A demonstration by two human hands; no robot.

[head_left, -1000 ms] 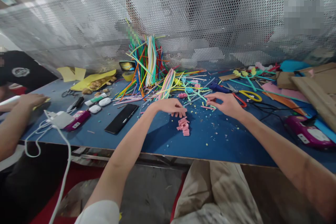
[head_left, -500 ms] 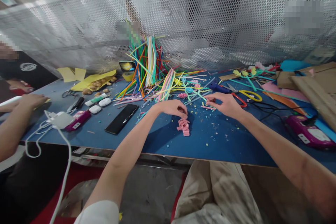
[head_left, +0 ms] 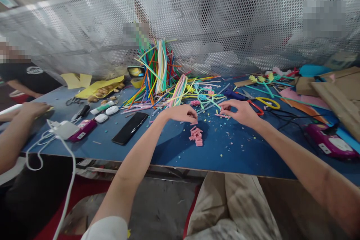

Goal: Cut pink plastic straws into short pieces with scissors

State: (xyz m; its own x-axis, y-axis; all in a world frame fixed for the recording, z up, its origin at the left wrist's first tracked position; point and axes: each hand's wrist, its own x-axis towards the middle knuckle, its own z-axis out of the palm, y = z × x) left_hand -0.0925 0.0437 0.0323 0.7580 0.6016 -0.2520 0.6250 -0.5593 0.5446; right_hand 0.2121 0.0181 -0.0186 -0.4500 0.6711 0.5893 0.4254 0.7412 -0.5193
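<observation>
My left hand [head_left: 182, 113] hovers just above a small heap of cut pink pieces [head_left: 196, 136] on the blue table [head_left: 157, 146], fingers curled and pinched on a small pink piece. My right hand [head_left: 240, 112] is to the right of it, thumb and fingers pinched on a thin pink strip [head_left: 221, 115] lying among scattered crumbs. Behind both hands lies a big tangle of coloured pipe cleaners [head_left: 161, 75].
A black phone [head_left: 129, 128], white earbud cases [head_left: 107, 113] and a magenta device with a white cable [head_left: 81, 129] lie left. Scissors [head_left: 257, 104] and a magenta tool [head_left: 327, 143] lie right, with cardboard [head_left: 336, 93]. A co-worker's arm [head_left: 17, 127] rests at far left. Perforated metal screen [head_left: 197, 18] behind.
My left hand dipped to the pink heap, then lifted slightly with its fingers pinched. My right hand has barely moved. The person at far left shifted back.
</observation>
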